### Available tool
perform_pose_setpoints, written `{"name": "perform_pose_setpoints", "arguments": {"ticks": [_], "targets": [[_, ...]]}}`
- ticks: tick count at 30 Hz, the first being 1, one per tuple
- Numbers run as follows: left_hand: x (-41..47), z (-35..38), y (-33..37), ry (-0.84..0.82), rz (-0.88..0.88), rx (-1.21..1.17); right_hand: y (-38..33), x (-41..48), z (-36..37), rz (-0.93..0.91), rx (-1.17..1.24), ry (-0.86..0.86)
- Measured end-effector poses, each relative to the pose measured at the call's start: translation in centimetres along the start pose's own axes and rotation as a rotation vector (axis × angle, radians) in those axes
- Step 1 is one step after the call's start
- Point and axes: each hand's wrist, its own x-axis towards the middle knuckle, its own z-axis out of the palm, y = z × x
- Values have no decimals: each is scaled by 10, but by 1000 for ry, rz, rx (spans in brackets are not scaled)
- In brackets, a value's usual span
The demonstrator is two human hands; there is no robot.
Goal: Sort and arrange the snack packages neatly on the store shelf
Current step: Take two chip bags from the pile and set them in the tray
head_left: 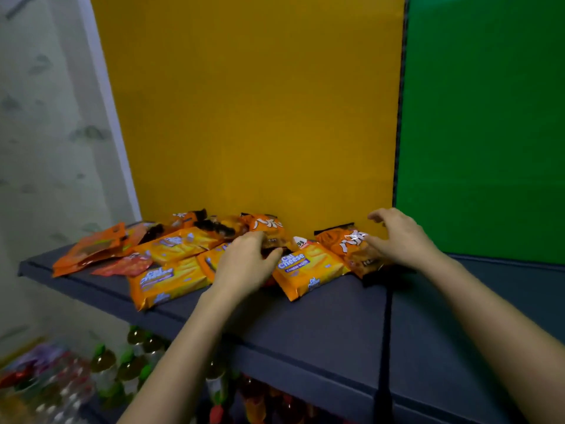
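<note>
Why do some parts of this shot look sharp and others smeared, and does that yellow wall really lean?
Head view: the wide lens makes the yellow panel lean at its edges; the Cal Cheese pack in the middle reads sharply, while the bottles below and the left wall smear; light is dim, with white glare on the orange pack by the right hand.

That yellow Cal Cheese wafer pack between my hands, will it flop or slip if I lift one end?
The glossy yellow plastic Cal Cheese wafer pack keeps a flat, boxy shape, so it probably lifts fairly stiff. Its shiny film looks slippery, so pinch firmly. The label says wafer, so the contents are likely brittle; avoid squeezing hard.
</note>
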Motion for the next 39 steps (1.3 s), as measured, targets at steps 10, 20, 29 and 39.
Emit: {"name": "perform_pose_setpoints", "arguments": {"ticks": [10, 20, 29, 39], "targets": [[87, 30, -47, -322, -154, -208, 11, 42, 33, 500, 278, -376], [120, 52, -47, -390, -341, -380, 14, 47, 35, 530, 502, -491], [132, 66, -51, -394, -456, -642, 15, 50, 39, 515, 532, -441], [134, 71, -43, -254, -455, -995, 5, 43, 38, 488, 701, -263]]}}
